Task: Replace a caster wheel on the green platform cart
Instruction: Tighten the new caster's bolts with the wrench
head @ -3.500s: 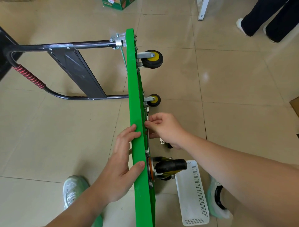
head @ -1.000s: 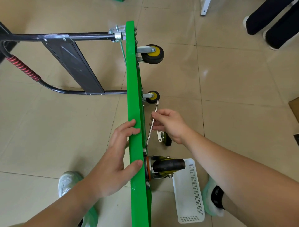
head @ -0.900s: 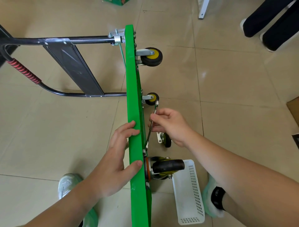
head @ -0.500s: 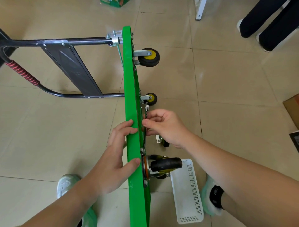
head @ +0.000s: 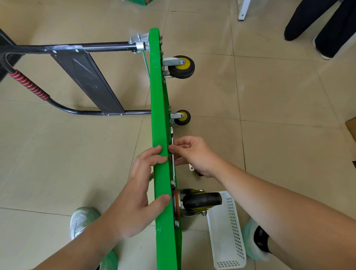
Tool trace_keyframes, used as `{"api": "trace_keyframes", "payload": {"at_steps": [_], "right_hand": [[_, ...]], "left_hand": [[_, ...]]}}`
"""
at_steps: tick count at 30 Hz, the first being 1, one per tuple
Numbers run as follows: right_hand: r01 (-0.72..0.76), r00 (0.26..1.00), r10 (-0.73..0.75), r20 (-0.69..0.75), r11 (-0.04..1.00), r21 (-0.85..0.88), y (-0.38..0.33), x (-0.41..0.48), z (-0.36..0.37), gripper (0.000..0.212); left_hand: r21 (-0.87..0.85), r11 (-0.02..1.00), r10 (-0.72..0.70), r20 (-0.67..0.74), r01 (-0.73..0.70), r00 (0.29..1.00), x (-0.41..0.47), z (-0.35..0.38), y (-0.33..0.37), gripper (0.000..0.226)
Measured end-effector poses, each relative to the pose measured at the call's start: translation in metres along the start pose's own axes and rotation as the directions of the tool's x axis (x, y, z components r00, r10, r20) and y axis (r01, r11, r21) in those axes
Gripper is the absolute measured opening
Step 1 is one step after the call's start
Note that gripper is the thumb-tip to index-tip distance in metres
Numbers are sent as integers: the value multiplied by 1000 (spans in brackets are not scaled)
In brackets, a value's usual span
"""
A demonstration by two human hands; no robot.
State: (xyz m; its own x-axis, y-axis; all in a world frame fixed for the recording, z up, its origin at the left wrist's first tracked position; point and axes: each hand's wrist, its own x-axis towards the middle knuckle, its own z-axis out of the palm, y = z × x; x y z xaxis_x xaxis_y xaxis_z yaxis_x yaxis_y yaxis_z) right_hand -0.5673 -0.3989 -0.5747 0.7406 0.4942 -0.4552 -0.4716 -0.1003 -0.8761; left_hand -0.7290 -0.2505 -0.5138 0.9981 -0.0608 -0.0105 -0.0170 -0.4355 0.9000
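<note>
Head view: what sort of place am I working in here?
Likely an ordinary indoor room, perhaps an office or storeroom, rather than a workshop: glossy beige floor tiles, the green platform cart stood on edge directly on them, and a white plastic basket beside it.

Single head-worn wide-angle view, looking steeply down, close over hands, floor beyond.

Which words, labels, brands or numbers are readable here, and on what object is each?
None can be read.
The green box at the top edge bears print, but it is cut off and blurred.
The green platform cart shows no lettering.
</note>
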Motion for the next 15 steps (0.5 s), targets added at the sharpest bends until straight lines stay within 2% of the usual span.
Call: {"api": "trace_keyframes", "payload": {"at_steps": [4,7,10,13,15], "right_hand": [[-210,977,209,44,977,18,30,17,-7,23],[-291,956,283,77,945,148,50,19,-5,15],[-245,967,253,-8,944,222,42,22,-6,13],[-152,982,166,-91,978,145,13,19,-17,10],[-66,993,76,-93,992,111,-6,11,-20,6]], "left_hand": [[9,1000,-5,5,5,1000,-2,-1,0,62],[9,1000,4,4,-4,1000,-3,-1,-1,63],[5,1000,4,9,-4,1000,-2,0,1,62],[-2,1000,9,4,-9,1000,0,1,2,62],[3,1000,6,0,-6,1000,0,1,3,61]]}}
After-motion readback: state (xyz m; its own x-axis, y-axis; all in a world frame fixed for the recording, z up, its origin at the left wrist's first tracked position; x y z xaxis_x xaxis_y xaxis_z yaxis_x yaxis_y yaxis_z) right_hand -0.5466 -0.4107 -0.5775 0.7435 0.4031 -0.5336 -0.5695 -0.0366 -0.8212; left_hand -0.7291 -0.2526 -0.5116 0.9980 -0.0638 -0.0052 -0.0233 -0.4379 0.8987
